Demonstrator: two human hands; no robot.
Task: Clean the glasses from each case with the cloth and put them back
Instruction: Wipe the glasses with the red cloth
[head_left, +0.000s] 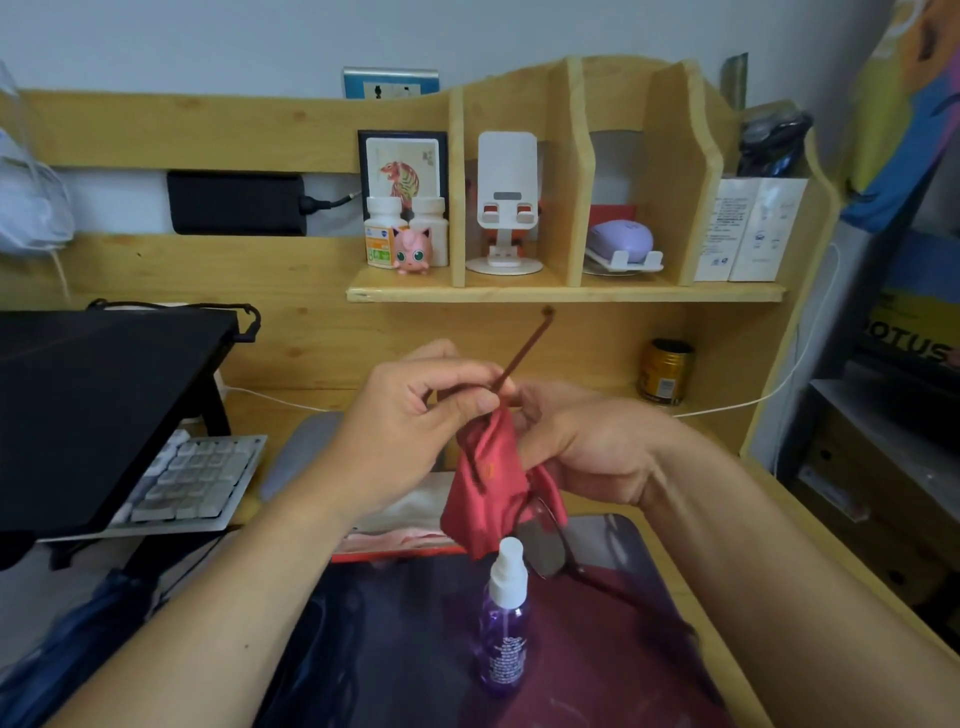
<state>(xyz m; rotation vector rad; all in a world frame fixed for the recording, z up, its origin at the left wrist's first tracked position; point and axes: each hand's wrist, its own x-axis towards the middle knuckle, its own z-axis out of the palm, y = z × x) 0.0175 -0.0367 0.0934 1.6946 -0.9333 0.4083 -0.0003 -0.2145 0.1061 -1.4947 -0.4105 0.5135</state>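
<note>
A: Count for me. What have the hands got?

B: One pair of glasses (540, 540), one red cloth (488, 483). My left hand (410, 415) has thumb and forefinger pinched together on the cloth's top edge, with one temple arm of the glasses running up and away past those fingertips. My right hand (582, 441) has its fingers curled in toward the same spot; they look closed on the frame or the cloth, but the left knuckles cover the contact, so I cannot tell which.

A: Where does the rest of the glasses sit?

B: Below the fingers. The cloth hangs down from the pinch and drapes over the front of the frame; one lens and the second temple show under its lower right corner, blurred.

A: Cases?

B: One that I can make out: a red-edged open case (395, 540) under the left wrist, pale lining showing. Partly hidden by the forearm.

A: Anything else close in?

B: One purple spray bottle (506, 618), white cap, upright, directly beneath the hanging cloth and just in front of the lens. It stands on a dark desk mat (405, 649). Left of the fingers, one keyboard (197, 478) beneath a black stand. Beyond the fingers, one gold can (667, 371) against the wooden back panel, and a shelf (566, 293) above carrying two white pill bottles, one pink figurine (413, 251) and one white phone stand (506, 208).
</note>
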